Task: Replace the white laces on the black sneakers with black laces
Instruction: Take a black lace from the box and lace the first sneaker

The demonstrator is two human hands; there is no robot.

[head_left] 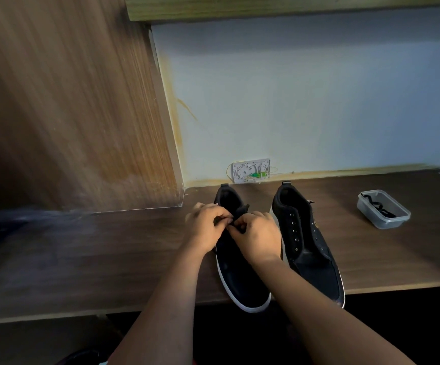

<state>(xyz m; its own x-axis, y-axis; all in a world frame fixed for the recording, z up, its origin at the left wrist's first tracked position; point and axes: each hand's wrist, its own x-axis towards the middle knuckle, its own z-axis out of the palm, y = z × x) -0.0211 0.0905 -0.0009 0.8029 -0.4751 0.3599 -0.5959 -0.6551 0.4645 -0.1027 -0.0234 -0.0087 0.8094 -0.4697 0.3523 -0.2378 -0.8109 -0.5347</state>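
Two black sneakers with white soles stand on the dark wooden desk, toes toward me. Over the lacing area of the left sneaker [240, 275] my left hand [208, 227] and my right hand [258, 235] meet, fingers curled, pinching a black lace [230, 223] between them. The lace is mostly hidden by my fingers. The right sneaker [308, 246] shows bare metal eyelets with no lace in them. A clear plastic container [383, 209] at the right holds another black lace [379, 205].
The desk [82, 259] runs along a pale wall, with a wooden side panel [68, 101] at the left. A white socket plate [250, 170] sits on the wall just behind the sneakers. The sneaker toes overhang the desk's front edge.
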